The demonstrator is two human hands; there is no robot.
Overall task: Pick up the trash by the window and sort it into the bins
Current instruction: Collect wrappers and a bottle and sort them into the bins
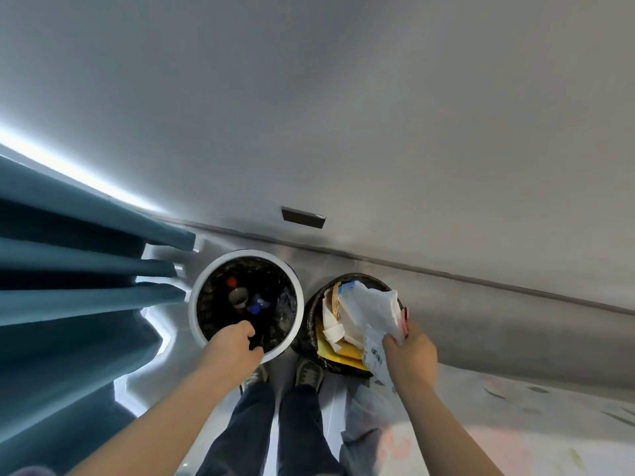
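Teal curtain [68, 269] far left. Your left grip [237, 345] is over the white-rimmed bin [194, 297], fingers curled; cannot tell if it holds anything. Your right grip [410, 352] clutches a crumpled white wrapper [374, 310] above the paper-filled dark bin [309, 338].

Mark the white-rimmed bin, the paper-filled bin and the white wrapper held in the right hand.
white-rimmed bin [193, 305], head view, left side of its white rim.
paper-filled bin [309, 324], head view, its dark left wall.
white wrapper [374, 310], head view, its crumpled middle.
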